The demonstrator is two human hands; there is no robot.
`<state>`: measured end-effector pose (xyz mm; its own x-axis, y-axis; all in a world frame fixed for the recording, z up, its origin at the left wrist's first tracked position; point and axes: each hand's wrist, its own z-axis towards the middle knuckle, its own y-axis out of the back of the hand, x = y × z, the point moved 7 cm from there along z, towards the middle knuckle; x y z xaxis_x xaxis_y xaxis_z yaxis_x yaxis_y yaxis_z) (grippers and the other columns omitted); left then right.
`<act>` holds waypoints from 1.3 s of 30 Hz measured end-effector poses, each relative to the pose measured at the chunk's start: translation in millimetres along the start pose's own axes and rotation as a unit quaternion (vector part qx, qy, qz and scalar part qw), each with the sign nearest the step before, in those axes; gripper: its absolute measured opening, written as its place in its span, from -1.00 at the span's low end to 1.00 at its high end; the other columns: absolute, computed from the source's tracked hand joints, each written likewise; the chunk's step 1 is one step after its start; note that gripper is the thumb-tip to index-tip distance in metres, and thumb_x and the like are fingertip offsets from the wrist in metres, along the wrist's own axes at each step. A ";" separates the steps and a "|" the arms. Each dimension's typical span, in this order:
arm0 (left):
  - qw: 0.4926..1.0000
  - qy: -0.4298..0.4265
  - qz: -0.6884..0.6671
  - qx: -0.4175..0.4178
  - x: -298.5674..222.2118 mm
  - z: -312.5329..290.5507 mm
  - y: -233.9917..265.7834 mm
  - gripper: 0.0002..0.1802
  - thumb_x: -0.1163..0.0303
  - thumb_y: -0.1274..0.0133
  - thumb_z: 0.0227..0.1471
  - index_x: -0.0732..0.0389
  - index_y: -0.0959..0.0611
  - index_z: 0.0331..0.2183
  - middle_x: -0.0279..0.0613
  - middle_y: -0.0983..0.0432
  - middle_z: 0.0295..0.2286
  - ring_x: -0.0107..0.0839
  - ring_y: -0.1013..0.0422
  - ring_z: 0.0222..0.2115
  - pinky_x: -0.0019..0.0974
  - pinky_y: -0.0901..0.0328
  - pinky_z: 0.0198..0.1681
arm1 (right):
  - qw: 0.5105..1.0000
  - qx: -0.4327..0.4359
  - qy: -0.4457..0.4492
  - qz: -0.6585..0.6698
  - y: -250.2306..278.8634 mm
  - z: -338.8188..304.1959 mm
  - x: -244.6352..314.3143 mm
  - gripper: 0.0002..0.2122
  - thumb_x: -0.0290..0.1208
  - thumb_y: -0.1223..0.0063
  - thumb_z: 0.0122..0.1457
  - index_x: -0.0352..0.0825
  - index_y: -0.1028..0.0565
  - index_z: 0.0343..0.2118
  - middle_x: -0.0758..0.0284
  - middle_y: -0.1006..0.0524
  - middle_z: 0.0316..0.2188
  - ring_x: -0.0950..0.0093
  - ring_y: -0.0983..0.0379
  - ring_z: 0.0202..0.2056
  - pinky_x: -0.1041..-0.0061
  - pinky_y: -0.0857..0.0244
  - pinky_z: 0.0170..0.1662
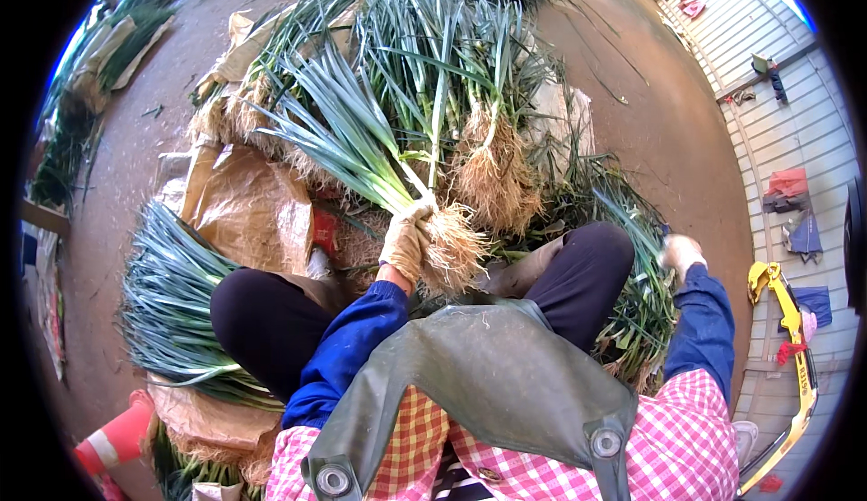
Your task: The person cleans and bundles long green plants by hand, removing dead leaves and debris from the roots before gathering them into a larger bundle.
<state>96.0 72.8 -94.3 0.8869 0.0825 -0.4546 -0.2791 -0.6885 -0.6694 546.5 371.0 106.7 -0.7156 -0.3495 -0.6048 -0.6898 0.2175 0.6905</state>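
My left hand (406, 246), in a tan work glove, is wrapped round a bunch of green onions (361, 153) at its pale stems. Their long leaves point up and to the left, and their tangled roots (454, 244) hang out on the right of the fist. Just beyond lies a big heap of green onions (433, 45), roots toward me. Off to the right, my gloved right hand (682, 255) is closed above a pile of loose leaves (632, 298). It is slightly blurred, and what it grips is too small to name.
At my left lies a sheaf of green onions (176, 293) with an orange-brown sheet (253, 203) beyond it. A traffic cone (122, 433) lies at lower left. On the right, a yellow curved tool (799, 357) is by a corrugated metal wall (777, 149).
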 end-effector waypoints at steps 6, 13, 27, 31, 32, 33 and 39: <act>1.000 -0.027 0.003 0.006 5.3 -3.8 -6.6 -0.90 0.41 -0.08 -0.04 0.23 -0.58 -0.43 -0.32 -0.45 -0.61 -0.46 -0.36 -0.67 -0.46 -0.25 -0.61 | 0.810 -0.287 0.367 0.356 202.8 -62.0 270.7 -0.62 -0.15 -0.09 0.06 -0.34 -0.52 -0.15 0.14 -0.52 -0.27 0.23 -0.45 -0.20 0.36 -0.30 -0.13; 0.998 -0.017 0.050 0.038 31.9 21.3 -18.2 -0.84 0.45 -0.10 -0.11 0.28 -0.58 -0.38 -0.23 -0.50 -0.53 -0.36 -0.45 -0.53 -0.35 -0.37 -0.41 | 0.820 -0.464 0.276 0.190 212.5 -18.5 441.5 -0.84 -0.31 -0.10 -0.08 -0.28 -0.55 -0.47 0.22 -0.54 -0.41 0.26 -0.47 -0.30 0.29 -0.32 -0.25; 0.999 -0.026 -0.046 -0.002 15.3 19.5 19.1 -0.86 0.39 -0.05 0.01 0.25 -0.57 -0.36 -0.25 -0.47 -0.55 -0.39 -0.39 -0.57 -0.37 -0.30 -0.43 | 0.550 0.373 0.451 0.596 117.5 -140.0 379.5 -0.84 -0.34 0.00 0.19 -0.31 -0.45 -0.43 0.40 -0.46 -0.61 0.60 -0.46 -0.56 0.60 -0.35 -0.47; 0.997 -0.022 -0.068 0.006 10.3 26.1 31.7 -0.85 0.36 -0.04 0.04 0.24 -0.57 -0.36 -0.24 -0.50 -0.52 -0.36 -0.44 -0.52 -0.35 -0.38 -0.37 | 0.432 0.251 0.368 0.784 161.3 -75.9 396.8 -0.75 -0.18 0.12 0.25 -0.24 -0.42 -0.44 0.48 -0.40 -0.69 0.72 -0.19 -0.73 0.70 -0.13 -0.64; 0.997 -0.024 -0.073 0.013 9.3 30.1 35.1 -0.85 0.36 -0.05 0.04 0.24 -0.57 -0.37 -0.25 -0.49 -0.52 -0.37 -0.44 -0.53 -0.36 -0.38 -0.39 | 0.451 0.241 0.377 0.773 160.8 -58.4 411.2 -0.74 -0.13 0.08 0.23 -0.22 -0.41 -0.45 0.51 -0.38 -0.69 0.75 -0.18 -0.73 0.72 -0.06 -0.65; 0.994 -0.023 -0.100 -0.032 9.9 16.5 18.9 -0.88 0.41 -0.14 -0.04 0.25 -0.57 -0.43 -0.35 -0.43 -0.60 -0.52 -0.31 -0.69 -0.48 -0.23 -0.62 | 0.515 0.246 0.350 0.743 156.9 -51.1 420.5 -0.75 -0.13 0.05 0.22 -0.22 -0.43 -0.43 0.52 -0.38 -0.68 0.75 -0.18 -0.73 0.72 -0.04 -0.65; 0.994 -0.006 -0.109 -0.001 3.9 -0.7 6.5 -0.82 0.42 -0.18 -0.04 0.23 -0.55 -0.35 -0.38 -0.42 -0.60 -0.56 -0.33 -0.67 -0.49 -0.31 -0.57 | 0.511 0.253 0.350 0.743 131.5 -21.7 488.4 -0.78 -0.29 -0.11 0.15 -0.37 -0.54 -0.30 0.36 -0.55 -0.50 0.57 -0.44 -0.55 0.60 -0.29 -0.52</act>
<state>97.8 68.1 -100.0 0.9216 0.2391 -0.3057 -0.0796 -0.6545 -0.7519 108.6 209.1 -89.3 -0.3986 0.3422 0.8509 0.4909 0.8633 -0.1172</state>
